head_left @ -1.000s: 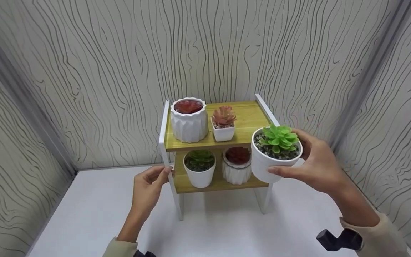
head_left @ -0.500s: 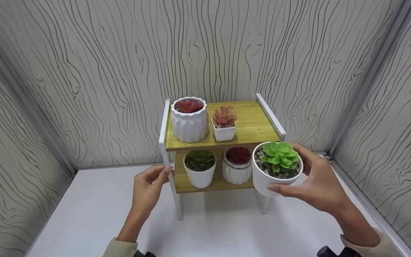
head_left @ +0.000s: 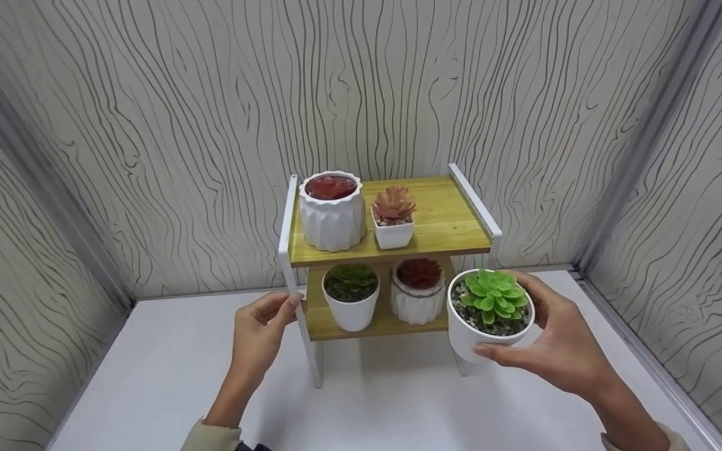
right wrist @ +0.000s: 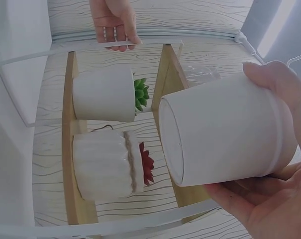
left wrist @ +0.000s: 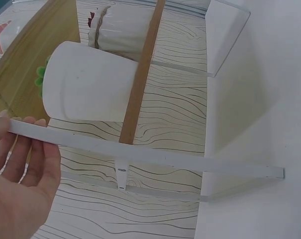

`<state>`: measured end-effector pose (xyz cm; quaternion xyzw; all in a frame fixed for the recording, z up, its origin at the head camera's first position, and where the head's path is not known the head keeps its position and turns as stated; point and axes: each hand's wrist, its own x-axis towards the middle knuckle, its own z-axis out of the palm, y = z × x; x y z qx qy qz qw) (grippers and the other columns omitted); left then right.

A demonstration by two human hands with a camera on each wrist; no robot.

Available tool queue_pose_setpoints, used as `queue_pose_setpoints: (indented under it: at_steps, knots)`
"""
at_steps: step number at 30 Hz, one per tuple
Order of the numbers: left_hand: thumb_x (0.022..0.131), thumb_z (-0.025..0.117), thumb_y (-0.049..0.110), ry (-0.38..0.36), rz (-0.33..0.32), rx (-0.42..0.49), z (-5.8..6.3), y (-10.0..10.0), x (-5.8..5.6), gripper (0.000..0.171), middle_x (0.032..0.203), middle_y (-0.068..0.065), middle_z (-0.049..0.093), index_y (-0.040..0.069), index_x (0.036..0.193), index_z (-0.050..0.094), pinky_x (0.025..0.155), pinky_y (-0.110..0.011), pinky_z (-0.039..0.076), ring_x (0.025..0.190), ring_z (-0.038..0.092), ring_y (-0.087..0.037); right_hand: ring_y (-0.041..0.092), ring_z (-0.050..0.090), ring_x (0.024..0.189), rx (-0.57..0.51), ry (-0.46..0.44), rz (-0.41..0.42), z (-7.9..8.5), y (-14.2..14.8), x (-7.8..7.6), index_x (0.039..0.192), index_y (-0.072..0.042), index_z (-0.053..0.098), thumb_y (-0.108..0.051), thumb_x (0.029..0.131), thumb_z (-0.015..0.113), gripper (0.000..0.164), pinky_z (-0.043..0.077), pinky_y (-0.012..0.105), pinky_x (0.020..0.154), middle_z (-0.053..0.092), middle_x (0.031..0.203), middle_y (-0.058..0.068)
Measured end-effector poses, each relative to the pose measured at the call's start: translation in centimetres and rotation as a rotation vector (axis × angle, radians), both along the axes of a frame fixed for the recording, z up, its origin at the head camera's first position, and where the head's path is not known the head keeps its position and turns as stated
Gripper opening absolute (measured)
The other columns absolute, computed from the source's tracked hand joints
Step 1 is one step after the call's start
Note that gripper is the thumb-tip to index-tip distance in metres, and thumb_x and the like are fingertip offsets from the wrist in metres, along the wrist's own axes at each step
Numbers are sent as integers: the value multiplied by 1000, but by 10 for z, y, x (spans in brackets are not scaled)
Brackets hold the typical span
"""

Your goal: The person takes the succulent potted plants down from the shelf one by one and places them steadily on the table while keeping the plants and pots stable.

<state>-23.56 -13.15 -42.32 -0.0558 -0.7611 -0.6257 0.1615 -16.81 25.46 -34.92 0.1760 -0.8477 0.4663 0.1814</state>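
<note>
Bright-green potted succulent (head_left: 491,310) sits in the right grip (head_left: 565,344), between thumb (head_left: 504,355) and fingers (head_left: 538,291)

two green succulents (head_left: 494,295) and three reddish succulents (head_left: 394,202), five plants in all, each potted singly. two smooth round pots (head_left: 465,341), two ridged pots (head_left: 333,227) and one small square pot (head_left: 393,237), so five, all white. there is one stand (head_left: 314,363) with two white side frames (head_left: 288,216) and two wooden shelves (head_left: 445,216): two pots on each shelf, one of them ridged, and the fifth in the fingers (head_left: 535,289) of the right hand (head_left: 561,344). two hands altogether, counting the left hand (head_left: 257,335); two sleeves (head_left: 210,437); one tabletop (head_left: 167,376); three patterned wall panels (head_left: 361,88).
</note>
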Motion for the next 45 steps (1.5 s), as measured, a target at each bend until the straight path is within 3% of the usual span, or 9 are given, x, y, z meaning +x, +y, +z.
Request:
queue_pose_setpoints:
  at_steps: [5,10,17,22,31,35,42,45]
  knots:
    - [90,70,35,-11,-4,1,1,0,5,27,102,-8,75,13,104,75,88,-23,60,101,71,-19,-2,60,110,4,-16,-7,-14,5,4,138,-14,51,-16,59,96,91,52,8,87,59,126,-5]
    - [90,71,37,6,-14,2,-2,1,0,27,101,-7,75,14,103,75,86,-23,60,97,72,-15,-4,60,109,5,-34,-39,-27,15,4,136,-12,51,-15,59,95,89,51,8,86,59,125,-8]
    - [90,70,38,-8,-15,36,-4,1,-1,34,103,-7,75,9,106,74,87,-25,61,100,71,-21,-10,56,108,23,-67,-88,-38,23,3,136,-7,50,-18,61,94,88,50,5,84,57,129,4]
    - [88,71,41,-22,-21,47,-5,0,0,35,104,-7,74,11,107,74,87,-24,60,105,70,-29,-12,55,106,24,-100,-113,-43,27,4,137,-5,49,-19,62,94,89,50,4,83,57,131,12]
    - [88,71,41,-19,0,19,-2,1,0,31,101,-1,75,16,105,75,88,-25,60,98,71,-14,-16,51,106,10,-113,-151,-51,37,3,138,-3,47,-18,64,93,89,48,1,82,54,134,16]
    - [89,71,38,1,2,13,0,2,0,28,101,-2,75,15,105,75,86,-24,60,98,72,-16,-15,52,104,-1,-104,-178,-56,42,1,138,-4,47,-16,63,93,89,49,1,81,53,133,10]
    - [88,72,38,-12,-6,24,-2,1,-1,27,100,-4,76,16,103,75,85,-22,60,96,72,-16,-11,57,100,-38,-97,-217,-60,49,-1,137,-5,50,-11,63,93,86,51,5,77,53,122,-17]
    - [88,72,39,-16,-9,30,-2,1,-1,27,99,-3,76,17,102,75,85,-22,60,98,71,-15,-12,57,99,-40,-99,-228,-60,52,-2,138,-6,49,-12,64,92,86,51,5,76,52,121,-22]
